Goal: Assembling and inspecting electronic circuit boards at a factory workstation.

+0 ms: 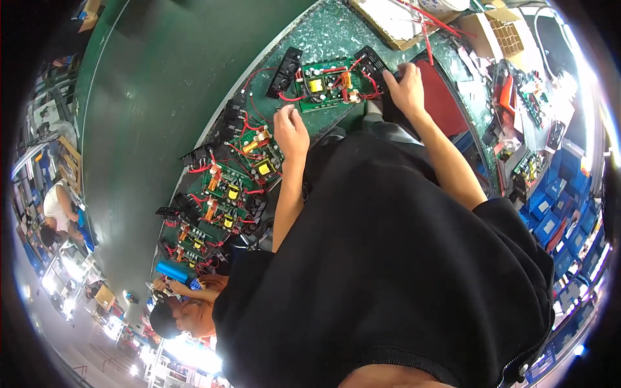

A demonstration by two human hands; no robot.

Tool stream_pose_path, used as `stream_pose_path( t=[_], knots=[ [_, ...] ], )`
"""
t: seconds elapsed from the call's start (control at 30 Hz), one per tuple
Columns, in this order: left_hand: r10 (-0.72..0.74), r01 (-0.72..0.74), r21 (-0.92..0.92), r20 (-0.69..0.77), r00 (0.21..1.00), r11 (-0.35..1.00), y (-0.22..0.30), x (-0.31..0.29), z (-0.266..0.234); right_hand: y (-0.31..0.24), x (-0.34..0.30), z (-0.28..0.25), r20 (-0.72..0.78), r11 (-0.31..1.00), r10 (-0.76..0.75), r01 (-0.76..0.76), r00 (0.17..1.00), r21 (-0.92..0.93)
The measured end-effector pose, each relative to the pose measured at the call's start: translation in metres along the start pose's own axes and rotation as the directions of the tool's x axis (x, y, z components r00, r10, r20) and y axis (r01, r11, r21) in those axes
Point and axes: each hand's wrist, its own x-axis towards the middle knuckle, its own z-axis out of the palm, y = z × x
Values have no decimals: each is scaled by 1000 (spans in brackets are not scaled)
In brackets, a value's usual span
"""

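Note:
A green circuit board [323,84] with a yellow-wrapped transformer lies in front of me on the green bench. Red wires join it to a black end panel [285,72] on its left and another black end panel [371,63] on its right. My left hand [292,134] is just below the left panel, its fingers curled together; whatever may be between them is hidden. Beside the right panel is my right hand [407,92], thumb and forefinger apart near the panel's edge, with nothing visible between them.
Several similar wired boards [223,187] line the bench to my left. A co-worker [187,313] sits beyond them, near a blue cylinder [172,271]. To the right are a red mat [443,97], a divided cardboard box [504,39], loose parts and blue bins [550,200].

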Motion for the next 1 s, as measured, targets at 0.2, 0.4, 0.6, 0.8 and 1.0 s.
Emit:
stream_pose_path(
  t=[0.2, 0.4, 0.6, 0.8, 1.0],
  knots=[
    [-203, 203, 16, 139, 969, 979, 14, 14, -8, 39, 3, -3, 615, 702, 366, -641, 698, 310],
    [-111, 133, -76, 242, 964, 988, 45, 28, 5, 27, -16, -21, 570, 866, 225, -430, 791, 255],
    [217, -180, 290, -100, 971, 940, 38, 42, 12, 36, -46, 2, 438, 627, 432, -612, 788, 483],
    [-94, 13, 257, 303, 949, 966, 7, 126, -8, 11, -20, 14, 767, 46, 339, -824, 545, 565],
    [-283, 167, 236, 649, 706, 957, -4, 166, 0, -17, -8, 8, 552, 503, 436, -701, 711, 505]
  ],
)
